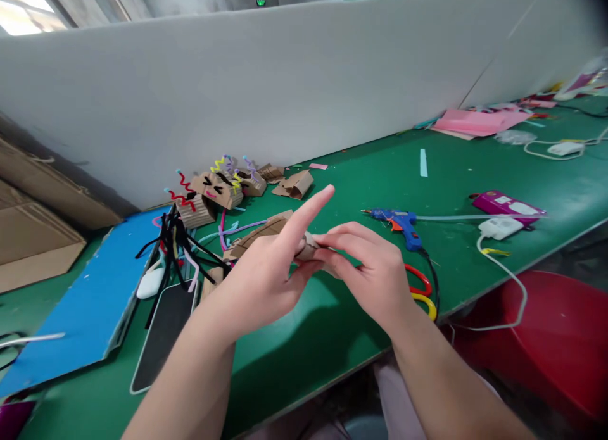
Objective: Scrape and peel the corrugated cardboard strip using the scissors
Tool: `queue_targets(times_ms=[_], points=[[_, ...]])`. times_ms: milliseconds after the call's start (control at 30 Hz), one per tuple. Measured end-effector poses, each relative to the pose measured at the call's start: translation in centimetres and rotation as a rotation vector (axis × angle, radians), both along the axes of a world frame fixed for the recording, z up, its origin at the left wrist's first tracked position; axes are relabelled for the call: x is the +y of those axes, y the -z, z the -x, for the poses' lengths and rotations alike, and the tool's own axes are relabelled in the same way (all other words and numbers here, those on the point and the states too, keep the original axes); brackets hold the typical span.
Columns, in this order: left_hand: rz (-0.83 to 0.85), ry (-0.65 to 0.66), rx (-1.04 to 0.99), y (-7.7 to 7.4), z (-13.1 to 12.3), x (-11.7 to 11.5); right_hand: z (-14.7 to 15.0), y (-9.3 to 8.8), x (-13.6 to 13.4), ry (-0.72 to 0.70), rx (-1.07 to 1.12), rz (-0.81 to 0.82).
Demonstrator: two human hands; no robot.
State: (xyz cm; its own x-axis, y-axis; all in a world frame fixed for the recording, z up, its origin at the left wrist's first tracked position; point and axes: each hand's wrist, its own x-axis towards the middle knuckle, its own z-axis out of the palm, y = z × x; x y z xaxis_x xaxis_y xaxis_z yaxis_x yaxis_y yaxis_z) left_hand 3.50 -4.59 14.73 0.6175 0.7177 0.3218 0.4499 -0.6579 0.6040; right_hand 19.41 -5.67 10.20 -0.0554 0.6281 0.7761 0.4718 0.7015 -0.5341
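Green table (475, 174), glue gun (401, 225), scissors (422, 291)

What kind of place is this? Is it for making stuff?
Probably a craft workbench. On the green table lie a blue glue gun, cardboard figures with curly pipe cleaners and scissors.

Corrugated cardboard piece (311, 247) matt brown; table mat (332, 313) smooth green; glue gun (401, 225) glossy blue plastic
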Motion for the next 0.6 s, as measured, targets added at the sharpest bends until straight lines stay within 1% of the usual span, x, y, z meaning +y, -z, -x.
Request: queue_targets(times_ms=[67, 133, 300, 400, 600], points=[[0.012, 0.02, 0.013, -0.05, 0.0, -0.13, -0.14, -0.17, -0.14, -0.019, 0.001, 0.028], [0.015, 0.028, 0.016, -0.06, -0.04, -0.25, -0.25, -0.25, -0.25, -0.004, -0.027, 0.008], [-0.056, 0.023, 0.069, -0.06, -0.19, -0.48, -0.2, 0.0, -0.49, 0.126, -0.183, -0.144], [-0.079, 0.018, 0.123, -0.1, -0.3, -0.65, -0.02, 0.21, -0.63, 0.181, -0.244, -0.176], [-0.098, -0.002, 0.19, -0.2, -0.46, -0.97, 0.46, 0.09, -0.64, 0.275, -0.262, -0.204]])
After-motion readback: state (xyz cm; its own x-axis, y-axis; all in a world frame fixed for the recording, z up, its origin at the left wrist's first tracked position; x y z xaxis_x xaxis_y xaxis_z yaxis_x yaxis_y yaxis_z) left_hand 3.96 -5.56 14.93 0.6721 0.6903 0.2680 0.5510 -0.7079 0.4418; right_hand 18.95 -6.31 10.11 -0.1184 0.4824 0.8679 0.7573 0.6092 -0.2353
